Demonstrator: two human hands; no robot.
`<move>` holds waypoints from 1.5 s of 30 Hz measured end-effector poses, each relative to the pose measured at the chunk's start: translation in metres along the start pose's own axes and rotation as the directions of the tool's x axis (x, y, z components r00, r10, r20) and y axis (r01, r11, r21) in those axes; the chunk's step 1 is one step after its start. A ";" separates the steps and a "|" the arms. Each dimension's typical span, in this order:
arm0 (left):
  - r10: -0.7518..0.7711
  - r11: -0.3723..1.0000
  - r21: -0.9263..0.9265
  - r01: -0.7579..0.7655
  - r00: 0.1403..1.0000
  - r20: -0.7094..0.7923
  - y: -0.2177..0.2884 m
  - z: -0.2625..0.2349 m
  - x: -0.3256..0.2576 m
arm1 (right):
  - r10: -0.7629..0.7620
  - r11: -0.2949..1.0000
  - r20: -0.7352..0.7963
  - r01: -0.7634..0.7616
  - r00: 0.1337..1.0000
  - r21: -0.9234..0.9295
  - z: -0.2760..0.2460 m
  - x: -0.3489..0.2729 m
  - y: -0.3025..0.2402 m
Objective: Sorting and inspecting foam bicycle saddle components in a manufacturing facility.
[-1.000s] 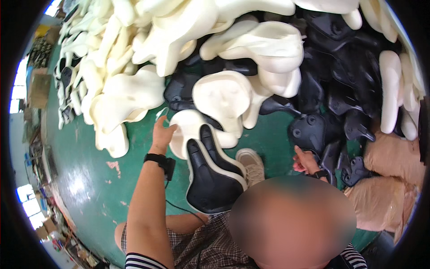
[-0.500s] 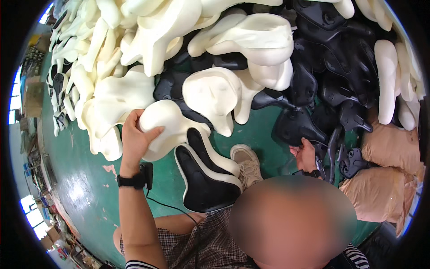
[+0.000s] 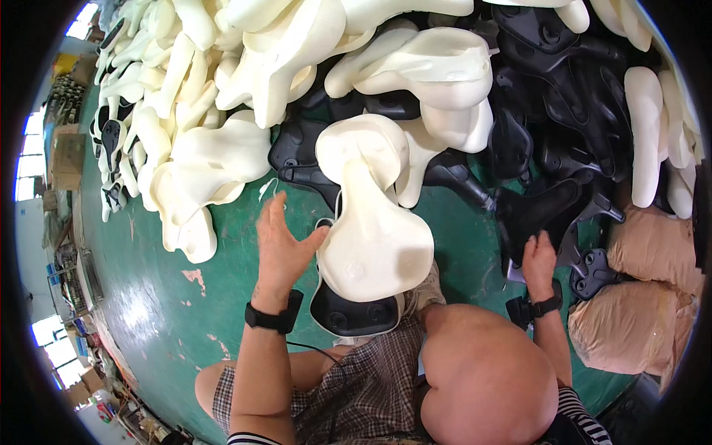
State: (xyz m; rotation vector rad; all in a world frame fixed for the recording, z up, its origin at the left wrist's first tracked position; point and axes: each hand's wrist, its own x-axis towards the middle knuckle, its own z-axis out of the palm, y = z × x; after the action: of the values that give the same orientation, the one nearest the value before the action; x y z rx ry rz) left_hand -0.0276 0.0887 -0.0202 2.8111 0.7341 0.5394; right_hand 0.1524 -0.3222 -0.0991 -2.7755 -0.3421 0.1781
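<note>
head view: cream saddle (image 3: 374,245) long axis fore-aft, nose away; left hand (image 3: 282,248) spread, right hand (image 3: 540,263) pinching black shell (image 3: 528,213).

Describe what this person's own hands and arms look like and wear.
The left hand and right hand are gloveless. Each wrist wears a black strap with a small black box. A thin dark cable runs near the left wrist. Dark-and-white striped sleeves leave both forearms bare.

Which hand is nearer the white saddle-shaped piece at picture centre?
Left. The left hand is close beside the white piece, by its left edge; the right hand is farther away, to its right, at a black shell.
</note>
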 end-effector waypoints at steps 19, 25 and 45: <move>-0.089 0.243 -0.581 0.776 0.615 0.784 0.068 -0.027 -0.008 | -0.282 0.268 0.307 -0.232 0.909 0.935 -0.026 0.043 -0.154; -0.189 0.466 -0.656 0.594 0.791 0.582 0.073 -0.052 -0.006 | -0.280 0.330 0.347 -0.250 0.895 0.910 -0.044 0.045 -0.165; -0.166 -0.232 -0.734 0.639 0.717 0.677 0.070 -0.016 0.003 | -0.525 0.549 0.030 0.312 0.850 0.775 -0.023 0.058 -0.209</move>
State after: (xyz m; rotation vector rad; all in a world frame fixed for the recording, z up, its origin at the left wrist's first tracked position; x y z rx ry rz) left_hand -0.0012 0.0313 0.0136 0.9473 0.6844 0.2003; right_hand 0.1673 -0.1233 -0.0100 -1.7631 -0.7966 0.4508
